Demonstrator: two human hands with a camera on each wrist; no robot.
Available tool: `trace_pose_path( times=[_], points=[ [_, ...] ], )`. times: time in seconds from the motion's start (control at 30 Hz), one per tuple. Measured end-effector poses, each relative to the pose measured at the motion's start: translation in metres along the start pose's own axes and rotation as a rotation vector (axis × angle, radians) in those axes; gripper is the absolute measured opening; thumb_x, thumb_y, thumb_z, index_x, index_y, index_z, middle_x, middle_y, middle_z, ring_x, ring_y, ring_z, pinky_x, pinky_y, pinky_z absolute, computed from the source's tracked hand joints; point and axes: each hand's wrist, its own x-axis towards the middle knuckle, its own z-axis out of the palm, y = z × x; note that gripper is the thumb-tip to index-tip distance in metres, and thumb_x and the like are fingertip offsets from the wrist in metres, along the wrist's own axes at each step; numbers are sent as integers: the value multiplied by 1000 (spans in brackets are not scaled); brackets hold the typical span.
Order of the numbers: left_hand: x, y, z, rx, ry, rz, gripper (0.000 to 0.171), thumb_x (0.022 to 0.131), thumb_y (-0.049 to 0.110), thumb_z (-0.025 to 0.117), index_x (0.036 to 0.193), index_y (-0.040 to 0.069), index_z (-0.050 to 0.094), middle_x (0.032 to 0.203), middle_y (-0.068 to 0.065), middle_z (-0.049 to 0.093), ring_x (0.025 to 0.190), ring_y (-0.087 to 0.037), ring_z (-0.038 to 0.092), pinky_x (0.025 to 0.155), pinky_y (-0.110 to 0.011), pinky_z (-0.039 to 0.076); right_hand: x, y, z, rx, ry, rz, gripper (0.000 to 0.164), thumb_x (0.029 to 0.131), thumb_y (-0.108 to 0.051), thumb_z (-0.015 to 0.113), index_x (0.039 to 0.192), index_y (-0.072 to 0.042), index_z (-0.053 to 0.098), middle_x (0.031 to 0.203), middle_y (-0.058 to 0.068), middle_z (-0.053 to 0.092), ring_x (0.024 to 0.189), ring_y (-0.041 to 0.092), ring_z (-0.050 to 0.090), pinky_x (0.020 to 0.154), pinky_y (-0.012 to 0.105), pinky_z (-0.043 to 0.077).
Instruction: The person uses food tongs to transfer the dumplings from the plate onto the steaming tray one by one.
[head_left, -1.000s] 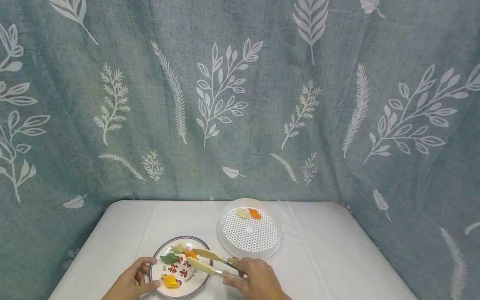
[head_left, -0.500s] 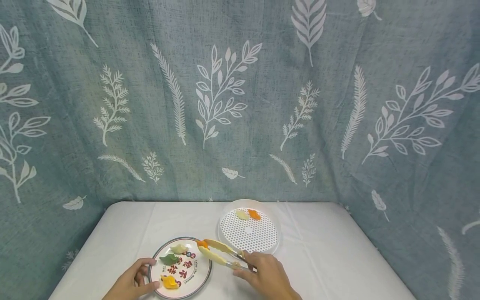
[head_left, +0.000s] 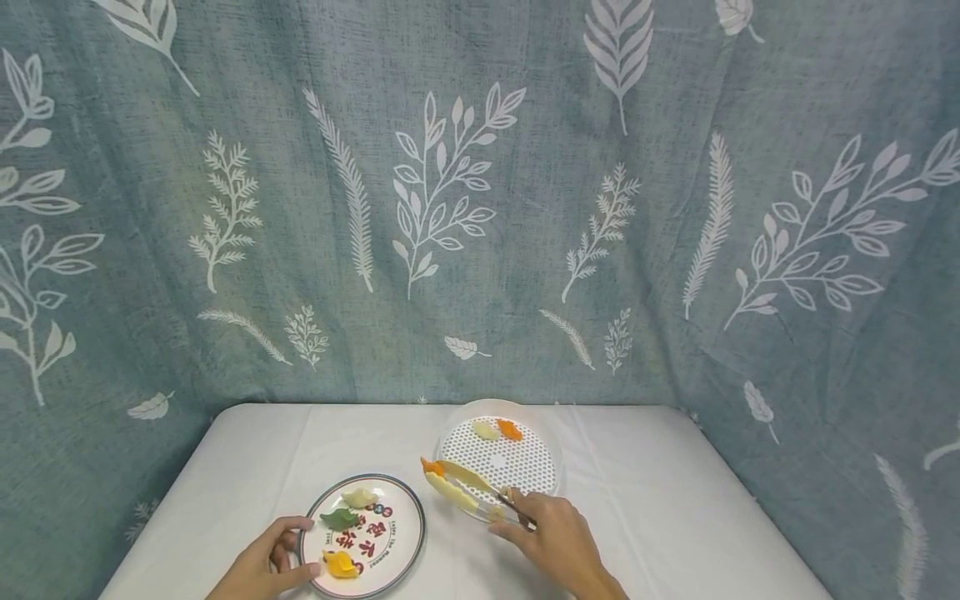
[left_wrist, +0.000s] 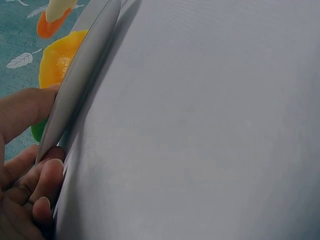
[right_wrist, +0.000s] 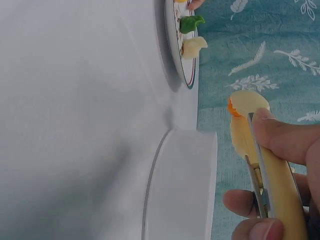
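Note:
My left hand (head_left: 272,557) pinches the left rim of a round white plate (head_left: 401,542), thumb on top and fingers beneath the edge, as the left wrist view shows. On the plate lie a pale dumpling-shaped piece (head_left: 360,497), a green one (head_left: 340,519) and a yellow one (head_left: 341,564). My right hand (head_left: 551,533) grips metal tongs with cream tips (head_left: 459,493). Between those tips an orange dumpling-shaped piece (head_left: 432,467) is held, raised off the plate, near the left edge of a white perforated steamer tray (head_left: 498,479).
Inside the steamer tray, toward its back, a pale piece (head_left: 486,429) and an orange piece (head_left: 509,429) lie side by side. A white cloth covers the table (head_left: 660,500). Behind it hangs a blue-green leaf-patterned curtain (head_left: 480,333).
The tongs have lifted the orange piece off the plate and carried it right and away from me, toward the steamer tray. My left hand keeps its hold on the plate's rim.

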Motion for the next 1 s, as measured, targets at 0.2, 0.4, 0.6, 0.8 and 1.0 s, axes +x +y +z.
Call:
trace_pose_path(
  times=[0.2,0.4,0.6,0.8,1.0],
  points=[
    [0,-3,-1,-2,-26,27,74,78,29,91,135,0,55,93,-3,59,71,-17,49,62,-26,43,2,10,-2,-5,16,35,60,80,-56,81,117,-8,78,60,-16,37,56,0,32,49,22,32],
    [0,-1,1,17,-1,2,73,76,29,92,134,2,57,93,-2,58,72,-17,49,62,-26,42,5,17,-5,-34,30,94,61,79,-56,82,118,-9,77,58,-14,34,54,1,29,49,23,29],
    [0,2,1,35,10,-16,74,74,30,94,133,4,58,93,-2,55,74,-17,48,63,-26,42,8,25,-9,-57,38,135,61,81,-54,82,121,-9,76,59,-12,35,54,3,29,49,24,30],
    [0,4,1,43,19,-26,74,73,31,94,133,4,59,94,-2,53,74,-17,48,63,-26,41,11,34,-11,-68,28,175,62,82,-54,81,124,-10,74,60,-11,34,55,5,29,49,26,28],
    [1,4,3,52,28,-21,75,73,31,94,133,5,59,94,-2,54,75,-17,48,63,-26,42,14,47,-9,-97,19,208,59,82,-52,82,124,-11,75,60,-9,34,55,8,31,50,28,29]
  ],
)
